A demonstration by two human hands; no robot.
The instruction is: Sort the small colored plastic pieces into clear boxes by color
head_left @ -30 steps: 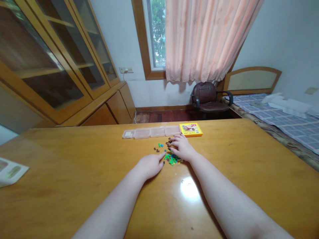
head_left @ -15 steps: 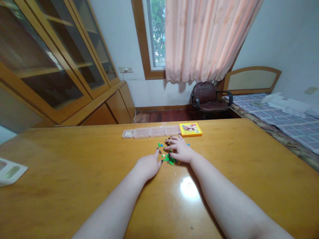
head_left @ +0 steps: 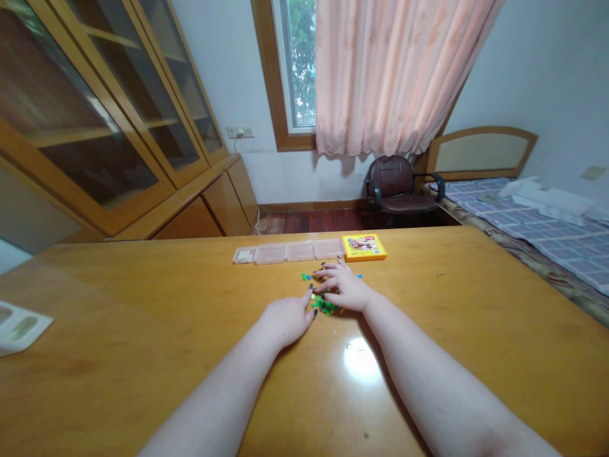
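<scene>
A small heap of building-block pieces (head_left: 325, 306), mostly green, lies on the wooden table between my two hands. My left hand (head_left: 288, 320) rests low at the heap's left edge, index finger and thumb stretched out and apart; its other fingers are hidden. Over the right and far side of the heap, my right hand (head_left: 348, 289) lies palm down with fingers spread, covering part of the pieces. Just beyond the fingertips are a loose green piece (head_left: 304, 277) and a blue piece (head_left: 309, 277). Another blue piece (head_left: 360, 277) shows behind my right hand.
A row of clear plastic compartments (head_left: 287, 252) lies along the table's far side, beside a yellow box (head_left: 365, 248). At the left edge is a white tray-like object (head_left: 21, 328). Behind the table (head_left: 143, 330) stand a glass-doored cabinet, an office chair (head_left: 397, 184) and a bed.
My left hand has shifted right, closer to the heap, and brown bits by its index finger no longer show. My right hand stays almost in place.
</scene>
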